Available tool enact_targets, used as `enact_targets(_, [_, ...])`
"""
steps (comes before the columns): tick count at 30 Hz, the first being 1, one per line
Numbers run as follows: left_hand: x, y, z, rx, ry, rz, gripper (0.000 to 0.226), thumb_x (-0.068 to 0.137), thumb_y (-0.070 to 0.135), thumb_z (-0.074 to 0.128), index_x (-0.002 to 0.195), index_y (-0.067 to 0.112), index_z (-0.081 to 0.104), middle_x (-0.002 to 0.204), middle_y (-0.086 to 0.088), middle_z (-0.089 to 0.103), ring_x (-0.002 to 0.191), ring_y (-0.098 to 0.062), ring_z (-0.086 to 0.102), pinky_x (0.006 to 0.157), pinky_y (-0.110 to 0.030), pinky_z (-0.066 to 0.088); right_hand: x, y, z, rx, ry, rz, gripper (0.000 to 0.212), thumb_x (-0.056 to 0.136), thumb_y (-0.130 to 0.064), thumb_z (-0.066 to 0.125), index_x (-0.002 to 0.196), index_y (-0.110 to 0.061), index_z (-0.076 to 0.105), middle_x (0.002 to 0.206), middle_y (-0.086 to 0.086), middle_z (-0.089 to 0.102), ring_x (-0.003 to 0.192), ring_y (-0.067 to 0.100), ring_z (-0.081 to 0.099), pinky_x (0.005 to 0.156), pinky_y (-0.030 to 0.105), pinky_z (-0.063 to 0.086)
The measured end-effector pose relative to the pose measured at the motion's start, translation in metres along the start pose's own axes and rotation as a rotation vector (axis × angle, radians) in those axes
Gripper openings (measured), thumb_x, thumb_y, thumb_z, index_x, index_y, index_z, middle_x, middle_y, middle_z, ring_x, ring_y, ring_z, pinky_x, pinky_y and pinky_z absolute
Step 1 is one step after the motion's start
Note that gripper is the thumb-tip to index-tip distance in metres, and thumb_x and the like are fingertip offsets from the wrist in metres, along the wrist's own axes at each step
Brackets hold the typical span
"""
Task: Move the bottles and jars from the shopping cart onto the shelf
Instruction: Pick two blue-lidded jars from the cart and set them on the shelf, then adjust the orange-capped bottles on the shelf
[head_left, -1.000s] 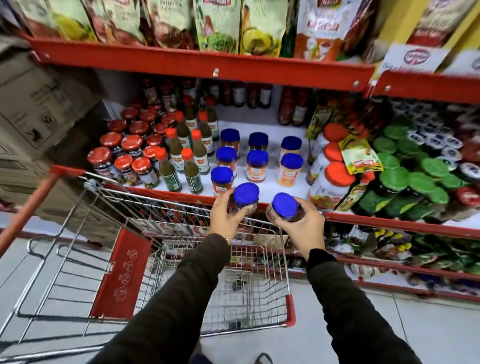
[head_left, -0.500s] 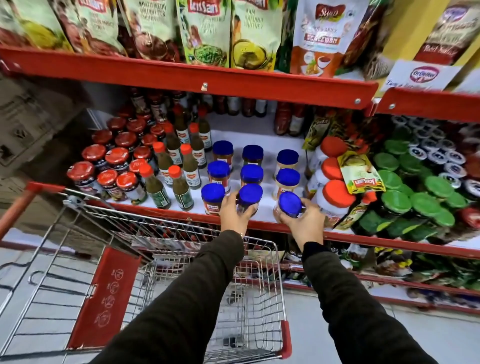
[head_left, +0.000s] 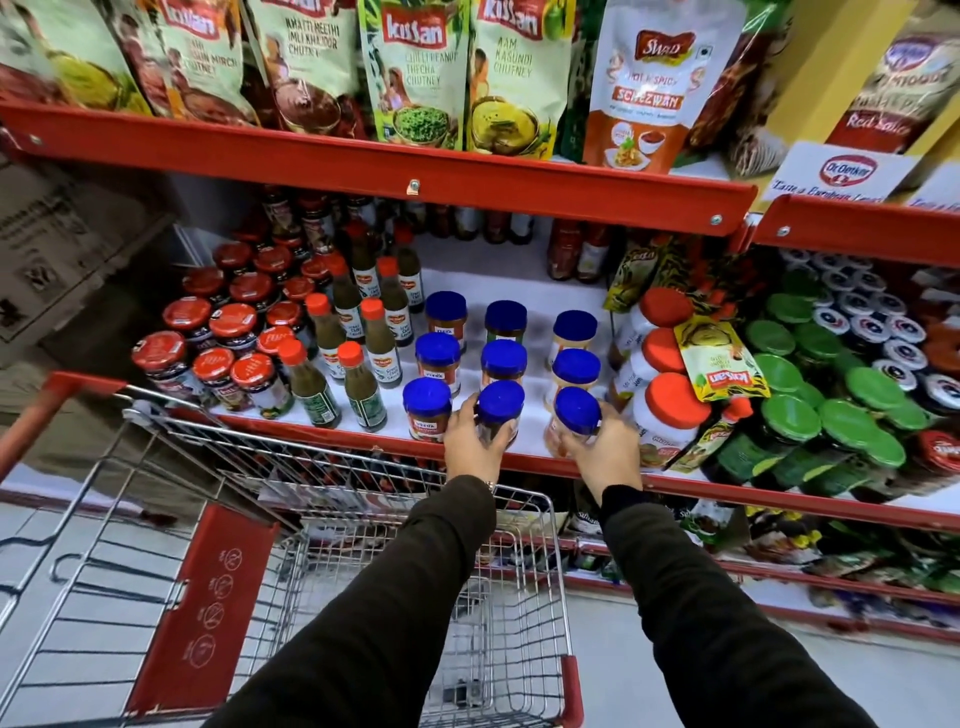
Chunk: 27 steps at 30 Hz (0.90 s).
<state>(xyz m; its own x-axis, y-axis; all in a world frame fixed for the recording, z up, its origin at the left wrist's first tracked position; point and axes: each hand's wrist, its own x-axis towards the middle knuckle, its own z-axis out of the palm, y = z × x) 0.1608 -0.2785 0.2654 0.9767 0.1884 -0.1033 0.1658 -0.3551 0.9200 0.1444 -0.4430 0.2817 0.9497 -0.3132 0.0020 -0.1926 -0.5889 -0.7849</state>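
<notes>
Bare white shelf (head_left: 519, 291) lies open behind the blue-lidded jars (head_left: 506, 317), with narrow lanes running back between their three columns. The green sauce bottles (head_left: 363, 384) close the left side, and the large orange-lidded jars (head_left: 670, 400) with a leaning yellow pouch (head_left: 719, 364) close the right. The red upper shelf edge (head_left: 415, 176) overhangs and limits entry from above, and the shopping cart (head_left: 332, 457) rim stands just before the shelf front.

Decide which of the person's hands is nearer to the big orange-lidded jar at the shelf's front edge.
Right. The right hand is just left of the orange-lidded jar; the left hand is farther left.
</notes>
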Motion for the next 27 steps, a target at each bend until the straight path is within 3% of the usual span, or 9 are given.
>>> enact_targets(2, [-0.003,-0.003,-0.005,-0.014,-0.026,0.003,0.074,0.084,0.021,0.075,0.148,0.015,0.039,0.144,-0.012,0.053,0.133,-0.027,0.052,0.113,-0.047,0.043,-0.005,-0.002,0.000,-0.017,0.002,-0.018,0.055,0.082,-0.015,0.079,0.130,-0.005,0.054,0.122,0.016,0.064,0.113,0.032,0.061,0.091,0.027,0.040])
enact_targets(5, [-0.015,-0.008,-0.018,-0.033,-0.008,0.041,0.066,0.090,0.025,0.069,0.148,0.014,0.040,0.149,-0.013,0.047,0.137,-0.028,0.046,0.114,-0.050,0.041,-0.017,-0.006,0.002,-0.049,0.050,-0.025,0.074,0.087,-0.023,0.075,0.148,-0.007,0.035,0.148,0.018,0.040,0.134,0.032,0.045,0.103,0.027,0.032])
enact_targets(9, [-0.032,-0.011,-0.047,-0.082,0.013,0.179,0.044,0.096,0.019,0.061,0.139,0.016,0.050,0.142,-0.008,0.050,0.129,-0.023,0.053,0.111,-0.040,0.044,-0.037,-0.025,0.016,-0.109,0.167,-0.120,0.065,0.092,-0.027,0.066,0.147,-0.008,0.036,0.150,0.017,0.036,0.135,0.035,0.043,0.108,0.042,0.042])
enact_targets(13, [-0.034,-0.018,-0.083,-0.005,0.104,0.330,0.038,0.099,0.020,0.054,0.137,0.023,0.050,0.134,-0.002,0.052,0.121,-0.009,0.047,0.109,-0.032,0.040,-0.047,-0.058,0.043,-0.150,0.176,-0.203,0.066,0.096,-0.039,0.059,0.149,-0.007,0.037,0.159,0.014,0.028,0.148,0.031,0.030,0.119,0.043,0.034])
enact_targets(17, [-0.024,-0.024,-0.127,0.047,0.247,0.422,0.037,0.100,0.020,0.052,0.138,0.021,0.049,0.137,-0.003,0.048,0.130,-0.014,0.044,0.110,-0.027,0.032,-0.055,-0.097,0.078,-0.012,0.086,-0.300,0.060,0.099,-0.039,0.055,0.151,-0.016,0.035,0.165,0.003,0.020,0.154,0.022,0.017,0.120,0.041,0.031])
enact_targets(20, [-0.010,-0.028,-0.161,0.008,0.341,0.424,0.041,0.100,0.018,0.052,0.141,0.019,0.045,0.143,-0.004,0.043,0.134,-0.008,0.037,0.112,-0.020,0.026,-0.062,-0.130,0.102,0.116,-0.018,-0.331,0.059,0.099,-0.037,0.057,0.151,-0.020,0.034,0.162,-0.001,0.025,0.149,0.015,0.029,0.117,0.033,0.033])
enact_targets(23, [0.009,-0.034,-0.196,-0.060,0.359,0.347,0.050,0.101,0.016,0.052,0.148,0.015,0.037,0.152,-0.006,0.034,0.132,0.005,0.026,0.107,0.000,0.018,-0.064,-0.158,0.127,0.138,-0.085,-0.341,0.055,0.096,-0.030,0.064,0.147,-0.019,0.043,0.153,0.003,0.042,0.139,0.018,0.041,0.115,0.033,0.036])
enact_targets(25, [0.026,-0.038,-0.217,-0.088,0.318,0.297,0.056,0.100,0.018,0.053,0.152,0.016,0.031,0.156,-0.004,0.031,0.134,0.005,0.027,0.109,-0.008,0.023,-0.060,-0.169,0.144,0.137,-0.110,-0.311,0.054,0.093,-0.033,0.068,0.142,-0.021,0.049,0.146,0.005,0.051,0.133,0.021,0.049,0.112,0.039,0.041])
enact_targets(27, [0.047,-0.044,-0.237,-0.096,0.217,0.245,0.061,0.099,0.019,0.057,0.153,0.014,0.030,0.158,-0.005,0.033,0.143,-0.009,0.032,0.116,-0.026,0.029,-0.053,-0.181,0.158,0.117,-0.101,-0.265,0.055,0.087,-0.039,0.073,0.137,-0.022,0.054,0.139,0.005,0.058,0.127,0.023,0.054,0.106,0.044,0.047])
